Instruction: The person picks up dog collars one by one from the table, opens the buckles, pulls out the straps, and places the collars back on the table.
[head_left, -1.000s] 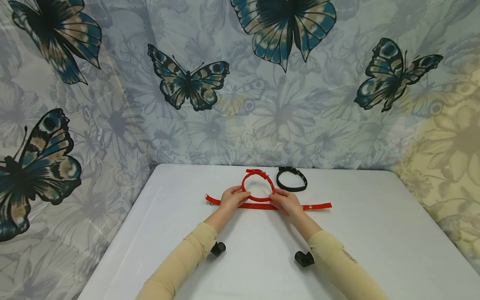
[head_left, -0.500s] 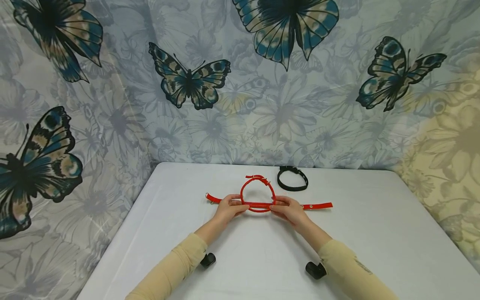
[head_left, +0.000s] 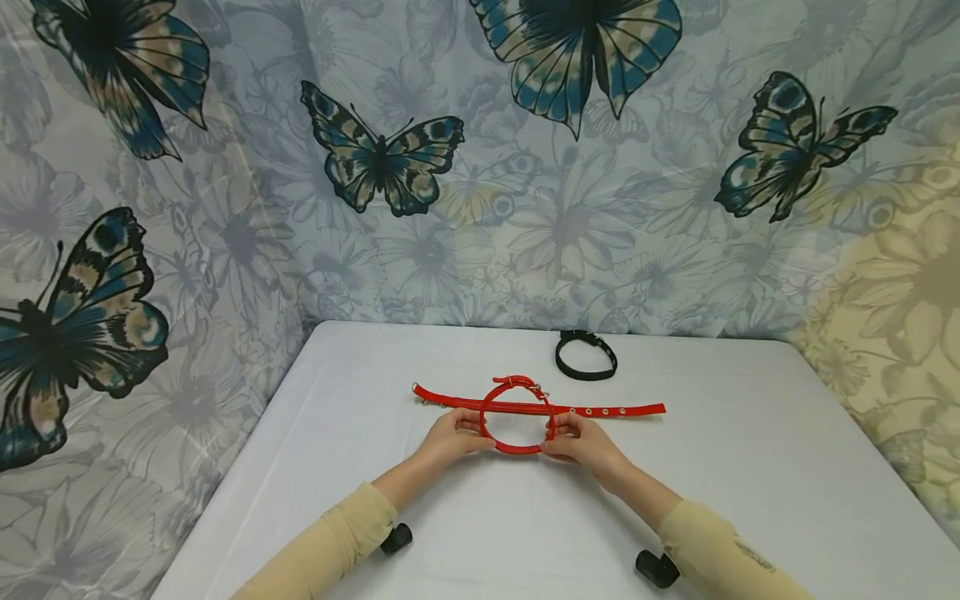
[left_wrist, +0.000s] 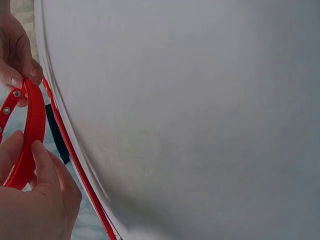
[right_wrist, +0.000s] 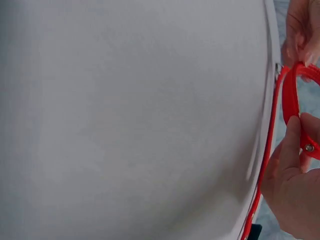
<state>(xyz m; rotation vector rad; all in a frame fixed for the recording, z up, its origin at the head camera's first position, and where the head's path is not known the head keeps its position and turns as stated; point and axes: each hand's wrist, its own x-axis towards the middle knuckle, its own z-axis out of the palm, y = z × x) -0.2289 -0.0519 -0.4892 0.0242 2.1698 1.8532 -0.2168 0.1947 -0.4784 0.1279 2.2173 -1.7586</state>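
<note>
A red collar [head_left: 517, 449], buckled into a loop, is held between both hands over the near side of the table. My left hand [head_left: 450, 439] pinches its left side between thumb and fingers. On the opposite side, the right hand [head_left: 588, 444] pinches the band the same way. Eyelets show along the collar [left_wrist: 34, 115] in the left wrist view. Its buckle and strap end face away from me. Just behind the loop, a second red collar [head_left: 630, 411] lies unbuckled and stretched out flat. Farther back a black collar [head_left: 585, 374] rests, fastened in a ring.
The white-covered table [head_left: 750, 467] reaches back to a butterfly-printed cloth [head_left: 570, 233]. Black devices, one at the left wrist [head_left: 397, 539] and one at the right wrist [head_left: 657, 569], hang beneath the sleeves.
Both hands have drawn the looped red collar toward me, from behind the flat red collar to in front of it. The flat red and black collars stay in place.
</note>
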